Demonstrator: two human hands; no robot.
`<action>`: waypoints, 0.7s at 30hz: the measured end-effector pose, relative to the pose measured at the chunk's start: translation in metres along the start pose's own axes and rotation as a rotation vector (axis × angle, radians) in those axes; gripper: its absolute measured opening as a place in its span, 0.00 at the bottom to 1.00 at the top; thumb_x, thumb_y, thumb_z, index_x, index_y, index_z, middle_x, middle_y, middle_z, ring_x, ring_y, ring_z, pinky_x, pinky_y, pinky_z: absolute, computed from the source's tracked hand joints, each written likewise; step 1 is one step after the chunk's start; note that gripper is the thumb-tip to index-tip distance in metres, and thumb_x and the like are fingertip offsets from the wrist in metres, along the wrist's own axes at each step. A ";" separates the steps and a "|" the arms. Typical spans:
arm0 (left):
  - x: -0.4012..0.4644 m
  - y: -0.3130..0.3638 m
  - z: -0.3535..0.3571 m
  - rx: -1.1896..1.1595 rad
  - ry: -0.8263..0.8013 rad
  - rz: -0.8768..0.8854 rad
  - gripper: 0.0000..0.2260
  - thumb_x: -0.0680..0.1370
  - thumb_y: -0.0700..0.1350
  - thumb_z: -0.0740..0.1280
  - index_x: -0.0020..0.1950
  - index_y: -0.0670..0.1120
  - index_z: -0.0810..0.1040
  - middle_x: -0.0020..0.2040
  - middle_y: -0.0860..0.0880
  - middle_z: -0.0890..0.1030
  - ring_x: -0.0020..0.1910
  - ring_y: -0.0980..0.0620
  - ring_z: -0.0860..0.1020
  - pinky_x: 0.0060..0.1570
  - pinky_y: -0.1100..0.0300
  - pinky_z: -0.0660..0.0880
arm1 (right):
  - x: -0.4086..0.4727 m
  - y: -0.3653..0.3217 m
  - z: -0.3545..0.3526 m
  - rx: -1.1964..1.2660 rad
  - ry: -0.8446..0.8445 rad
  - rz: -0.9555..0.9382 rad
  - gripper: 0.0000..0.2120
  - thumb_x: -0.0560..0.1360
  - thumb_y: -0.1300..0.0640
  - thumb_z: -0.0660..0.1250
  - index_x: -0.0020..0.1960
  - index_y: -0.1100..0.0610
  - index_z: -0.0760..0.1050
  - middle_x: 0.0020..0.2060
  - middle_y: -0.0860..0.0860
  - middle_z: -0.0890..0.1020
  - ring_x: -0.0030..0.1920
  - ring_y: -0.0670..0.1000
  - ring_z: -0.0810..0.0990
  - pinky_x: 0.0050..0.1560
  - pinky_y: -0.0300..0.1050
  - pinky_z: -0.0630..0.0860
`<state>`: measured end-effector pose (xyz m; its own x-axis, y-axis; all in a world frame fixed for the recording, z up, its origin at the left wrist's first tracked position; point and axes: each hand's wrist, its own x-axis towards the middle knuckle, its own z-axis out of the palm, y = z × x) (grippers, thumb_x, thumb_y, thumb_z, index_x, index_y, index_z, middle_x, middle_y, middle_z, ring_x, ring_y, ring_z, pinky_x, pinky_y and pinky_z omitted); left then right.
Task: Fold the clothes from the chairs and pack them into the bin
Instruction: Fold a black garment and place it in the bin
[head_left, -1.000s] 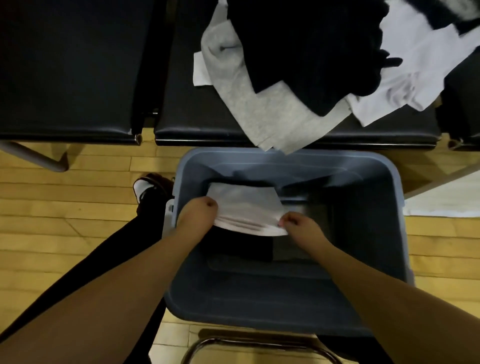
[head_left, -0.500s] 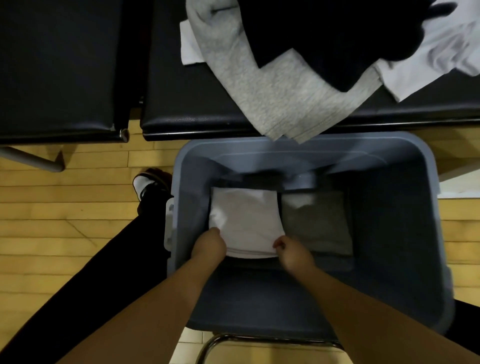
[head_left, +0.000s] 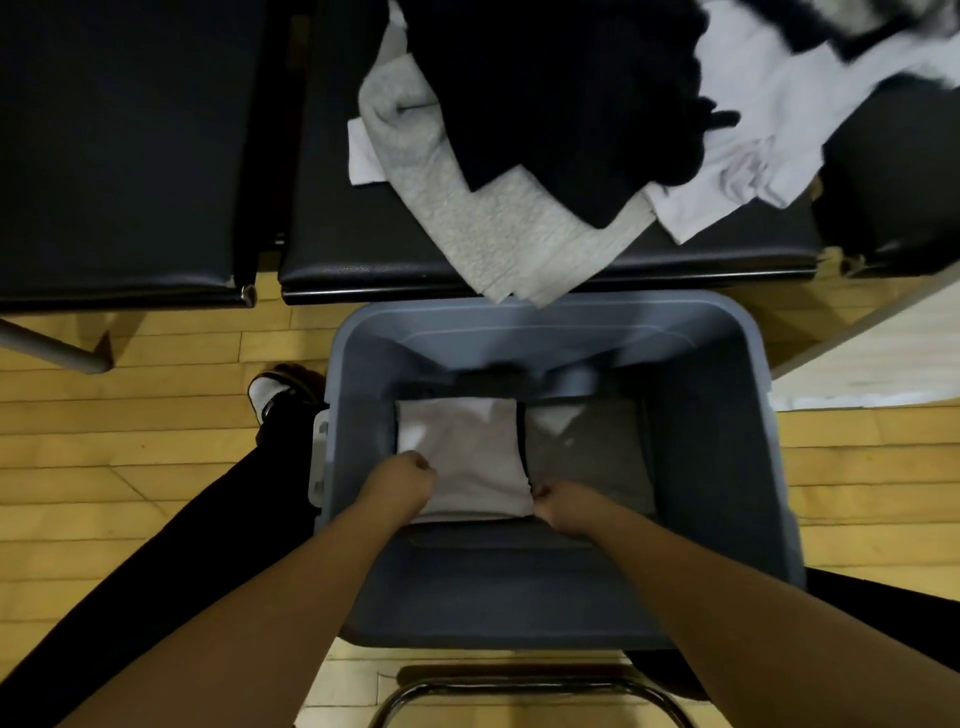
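Both arms reach down into the grey-blue plastic bin (head_left: 727, 467) that stands on the pale wooden plank floor (head_left: 130, 467). On the bin's bottom, in the left half, lies a folded white garment (head_left: 467, 452), flat and roughly square. The left hand (head_left: 402, 480) is curled at the garment's near left corner, its fingers closed on the cloth there. The right hand (head_left: 563, 501) is curled at the near right corner, where it pinches the edge of the cloth. A thin dark strip runs along the white garment's right side; whether it is trim or another piece beneath, I cannot tell. Just beside it, in the right half of the bin, lies a folded grey garment (head_left: 597, 457), with a small white patch showing at its far left corner.

Beyond the bin stands a black padded chair seat (head_left: 332, 228), and on it a loose heap of unfolded clothes: a light grey knitted garment (head_left: 493, 228) whose lower edge hangs over the seat's front and reaches the bin's far rim, a black garment (head_left: 561, 88) lying over it, and a white garment (head_left: 769, 119) spread to the right. A second black padded seat (head_left: 119, 145) stands just beside the first, to the left.

To the left of the bin a leg in black trousers (head_left: 156, 530) stretches out, ending in a black and white shoe (head_left: 275, 392). At the near edge a curved metal chair frame (head_left: 519, 696) shows below the bin.
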<state>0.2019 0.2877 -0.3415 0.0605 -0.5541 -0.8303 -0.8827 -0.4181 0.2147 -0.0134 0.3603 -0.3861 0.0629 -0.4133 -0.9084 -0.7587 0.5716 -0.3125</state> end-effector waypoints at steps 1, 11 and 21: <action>-0.006 0.004 -0.004 -0.047 0.014 0.028 0.10 0.81 0.44 0.61 0.56 0.42 0.79 0.53 0.40 0.80 0.50 0.40 0.79 0.50 0.50 0.78 | -0.011 -0.003 -0.009 -0.003 0.007 -0.016 0.18 0.79 0.50 0.62 0.66 0.56 0.75 0.63 0.57 0.79 0.56 0.54 0.77 0.57 0.44 0.72; -0.097 0.097 -0.084 -0.099 0.341 0.508 0.06 0.82 0.44 0.62 0.50 0.51 0.78 0.46 0.44 0.83 0.45 0.43 0.81 0.47 0.48 0.78 | -0.133 -0.047 -0.125 -0.076 0.403 -0.366 0.11 0.81 0.53 0.61 0.60 0.51 0.78 0.53 0.51 0.82 0.52 0.51 0.80 0.57 0.49 0.77; -0.128 0.200 -0.157 0.193 0.629 0.813 0.10 0.81 0.43 0.62 0.60 0.44 0.77 0.59 0.48 0.75 0.57 0.49 0.74 0.54 0.54 0.73 | -0.181 -0.081 -0.241 -0.057 0.963 -0.692 0.14 0.79 0.63 0.62 0.62 0.55 0.76 0.52 0.46 0.75 0.54 0.47 0.74 0.58 0.42 0.72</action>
<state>0.0909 0.1620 -0.1120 -0.4020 -0.9146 -0.0427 -0.8221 0.3400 0.4568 -0.1192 0.2183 -0.1292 -0.0240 -0.9989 0.0391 -0.7848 -0.0054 -0.6197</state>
